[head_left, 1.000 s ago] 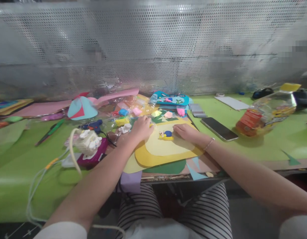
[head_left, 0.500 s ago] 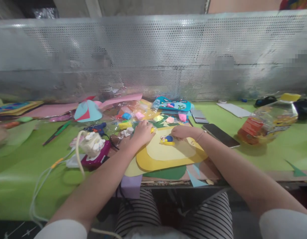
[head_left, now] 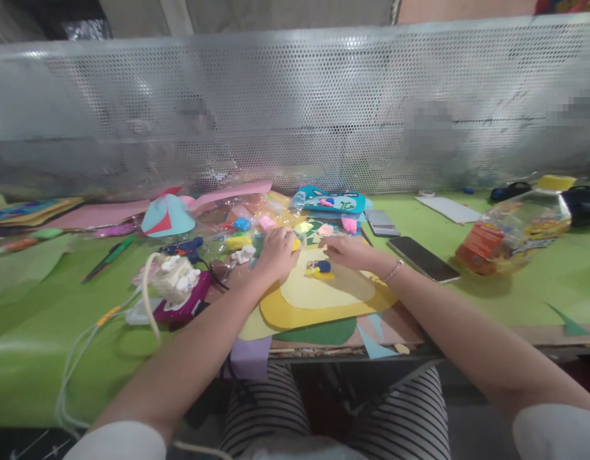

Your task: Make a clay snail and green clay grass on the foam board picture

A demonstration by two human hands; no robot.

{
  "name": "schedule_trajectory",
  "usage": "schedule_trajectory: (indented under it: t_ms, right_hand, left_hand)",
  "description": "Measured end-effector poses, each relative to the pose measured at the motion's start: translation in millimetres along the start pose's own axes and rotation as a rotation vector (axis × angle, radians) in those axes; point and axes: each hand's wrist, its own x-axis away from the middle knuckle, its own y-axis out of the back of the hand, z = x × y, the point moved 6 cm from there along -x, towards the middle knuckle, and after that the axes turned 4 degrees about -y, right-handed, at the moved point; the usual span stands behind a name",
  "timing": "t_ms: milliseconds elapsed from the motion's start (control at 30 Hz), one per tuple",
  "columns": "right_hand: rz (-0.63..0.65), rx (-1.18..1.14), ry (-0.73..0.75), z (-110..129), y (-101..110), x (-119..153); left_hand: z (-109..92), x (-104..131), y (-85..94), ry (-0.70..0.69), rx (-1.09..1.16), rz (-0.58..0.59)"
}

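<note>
My left hand [head_left: 278,252] is closed, with a bit of yellow modelling clay [head_left: 295,245] at its fingertips, above the left edge of the layered yellow paper [head_left: 333,291]. My right hand [head_left: 347,252] hovers over the paper's upper right part, its fingers bent and drawn together toward the left hand; anything between them is too small to see. Below and between the hands lies a small clay figure [head_left: 318,268] in yellow and dark blue. Just beyond the hands sit soft clay lumps: blue [head_left: 241,223], pink [head_left: 349,224] and white [head_left: 243,254].
A purple power strip [head_left: 189,303] with cables stands left of my forearm. To the right are a phone [head_left: 423,259] and a bottle of amber liquid [head_left: 515,227]. A blue decorated cutout [head_left: 329,199] lies at the back, before a perforated metal panel [head_left: 295,115].
My right hand has lifted slightly away from the clay figure and moved up and left, toward my left hand. The left hand shifts only a little. A hand at the far left edge has gone from view.
</note>
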Motion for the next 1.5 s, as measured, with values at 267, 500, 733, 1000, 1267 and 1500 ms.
schedule_trajectory:
  t_ms: [267, 500, 733, 1000, 1267, 1500]
  right_hand:
    - [-0.095, -0.053, 0.277, 21.6, 1.9, 5.4]
    - [-0.087, -0.088, 0.375, 20.3, -2.0, 6.8]
    - [0.079, -0.190, 0.236, 25.8, -4.2, 5.7]
    - [0.167, -0.156, 0.229, 38.2, -11.4, 8.9]
    - [-0.166, -0.197, 0.164, 21.0, 26.0, 9.9]
    - [-0.189, -0.164, 0.134, -0.5, 22.7, 5.5]
  left_hand:
    - [-15.1, 2.4, 6.5, 0.025, 0.341, 0.063]
    - [-17.9, 3.0, 8.7, 0.006, 0.394, 0.093]
    - [-22.2, 3.4, 11.7, 0.008, 0.290, 0.134]
    - [-49.9, 11.9, 23.8, -0.106, 0.088, 0.278]
    - [-19.3, 1.0, 23.5, 0.051, 0.001, 0.146]
    - [37.4, 4.8, 18.5, 0.338, -0.165, 0.075]
